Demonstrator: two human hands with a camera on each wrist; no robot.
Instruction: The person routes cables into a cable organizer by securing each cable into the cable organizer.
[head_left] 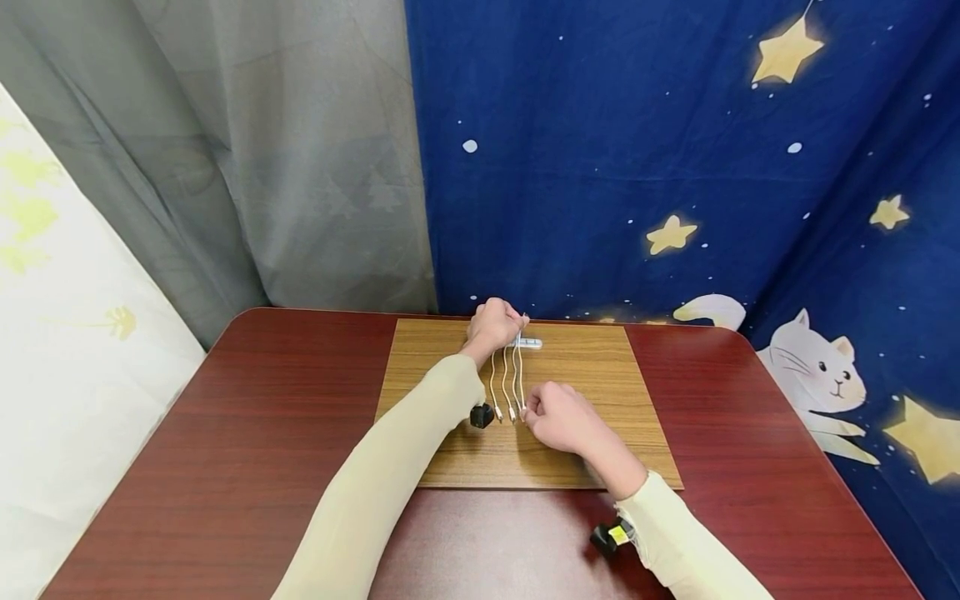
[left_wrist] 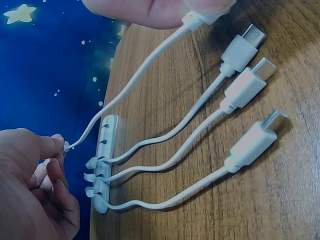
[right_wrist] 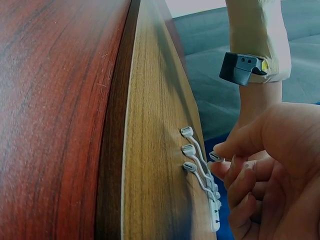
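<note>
My left hand [head_left: 493, 323] pinches the far end of a short white charging cable [left_wrist: 125, 87], just past the board's back edge. At the near end, my right hand [head_left: 561, 417] pinches the same cable's plug [right_wrist: 216, 156] between thumb and finger. Held this way, the cable stretches above the board between both hands. Below it lies a pale cable clip strip [left_wrist: 109, 132] with several slots. Three similar cables run through its slots, their plugs [left_wrist: 252, 146] pointing toward the near side. Slots at the strip's other end hold no cable.
Under the strip is a wood-grain board [head_left: 600, 392], lying on a dark red table [head_left: 300, 400]. Behind the table hang a grey curtain [head_left: 322, 167] and a blue star-patterned curtain [head_left: 570, 167]. Small black cameras [head_left: 482, 415] are strapped at both wrists.
</note>
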